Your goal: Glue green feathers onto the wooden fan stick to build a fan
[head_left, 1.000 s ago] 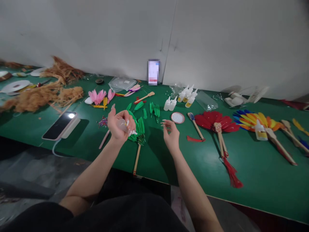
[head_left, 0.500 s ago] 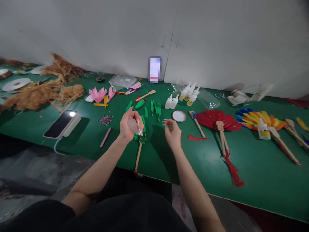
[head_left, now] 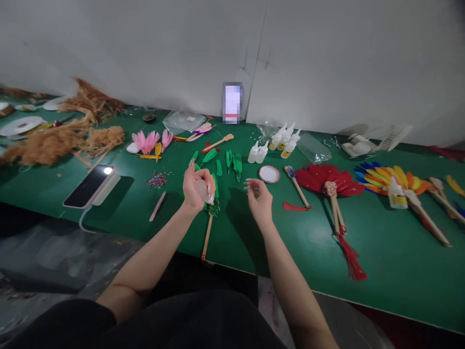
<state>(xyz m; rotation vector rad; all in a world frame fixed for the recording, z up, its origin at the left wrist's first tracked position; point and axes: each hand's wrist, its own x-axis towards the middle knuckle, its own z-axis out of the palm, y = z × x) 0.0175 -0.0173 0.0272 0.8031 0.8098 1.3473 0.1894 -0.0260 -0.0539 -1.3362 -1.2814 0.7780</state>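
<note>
My left hand is wrapped around a small translucent glue bottle, which is tilted with its nozzle end low. Directly below lies a green feather fan, its wooden handle pointing toward me over the table's front edge. The hand and bottle hide part of its feathers. My right hand hovers to the right of the fan, fingers loosely bent and apart, with nothing visible in them. Loose green feathers lie just beyond both hands. A small white dish with a red rim sits beside my right hand.
White glue bottles stand behind the dish. To the right lie a red feather fan and a multicoloured one. On the left are tweezers, colourful beads, pink feathers, a phone and brown fibre.
My left hand has shifted slightly right with the glue bottle, whose nozzle now shows less. The right hand stays in nearly the same place.
</note>
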